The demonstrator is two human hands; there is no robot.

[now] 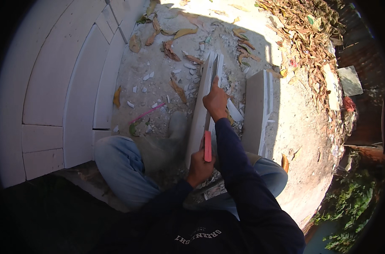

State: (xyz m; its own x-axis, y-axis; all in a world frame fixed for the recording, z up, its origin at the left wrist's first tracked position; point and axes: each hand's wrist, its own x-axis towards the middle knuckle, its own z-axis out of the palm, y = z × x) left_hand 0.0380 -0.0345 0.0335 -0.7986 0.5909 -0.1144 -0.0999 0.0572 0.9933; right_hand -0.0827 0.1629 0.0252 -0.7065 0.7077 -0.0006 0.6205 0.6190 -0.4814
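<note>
- Pale block wall (82, 80): we see it at left.
- Long grooved piece (195, 122): central, running away from us.
- Grey block (254, 114): near it, at right.
- Right hand (215, 101): over the long grooved piece, index finger extended; whether it grips, we cannot tell.
- Left hand (199, 169): closed around the red bar (207, 146).

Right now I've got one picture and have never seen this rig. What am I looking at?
No machine here: just a person's two bare hands. The picture comes from the left of two fisheye cameras worn on the head, looking down, so straight edges bend near the rim. The left hand holds a red object; I can't tell what it is. The right hand extends its index finger over a long pale grooved piece. A second pale block is to its right. White chips, dry leaves and a thin pink stick lie on the ground.
</note>
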